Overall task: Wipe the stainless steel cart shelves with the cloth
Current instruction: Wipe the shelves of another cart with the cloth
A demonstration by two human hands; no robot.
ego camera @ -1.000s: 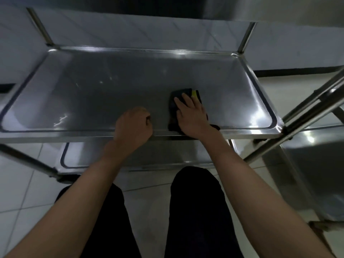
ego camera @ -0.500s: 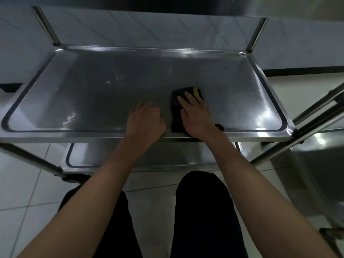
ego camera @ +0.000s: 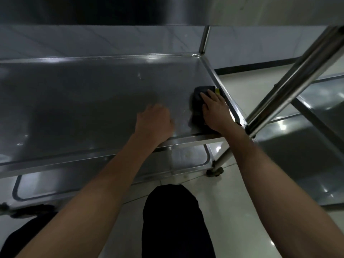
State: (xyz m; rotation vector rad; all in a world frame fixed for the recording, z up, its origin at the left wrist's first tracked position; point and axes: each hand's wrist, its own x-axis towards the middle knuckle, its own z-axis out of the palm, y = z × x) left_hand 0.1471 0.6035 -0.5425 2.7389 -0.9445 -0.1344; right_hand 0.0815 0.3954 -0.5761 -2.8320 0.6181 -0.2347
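Fingers of the right hand (ego camera: 216, 110) lie straight and flat over the dark cloth (ego camera: 200, 94), pressing it down on the upper shelf (ego camera: 93, 101) of the steel cart; a flat palm spreads the pressure, which suits rubbing a wide smooth sheet better than a pinch would. The cloth sits at the shelf's right end, just beside the raised right rim (ego camera: 219, 81) and close to the near edge, with a small yellow tag (ego camera: 217, 90) poking out by the fingertips. The left hand (ego camera: 154, 121) rests on the shelf near its front edge, well left of the cloth, probably to steady the cart or the body; it holds nothing, though blur hides whether its fingers are curled or relaxed. Below the front lip a lower shelf (ego camera: 104, 179) shows, and I judge it remains to be wiped. A slanting steel tube (ego camera: 290, 79) crosses just right of the wiping hand, and the corner upright (ego camera: 204, 39) stands at the far end; both limit a sweep toward that side. A second steel surface (ego camera: 305, 155) lies to the right.
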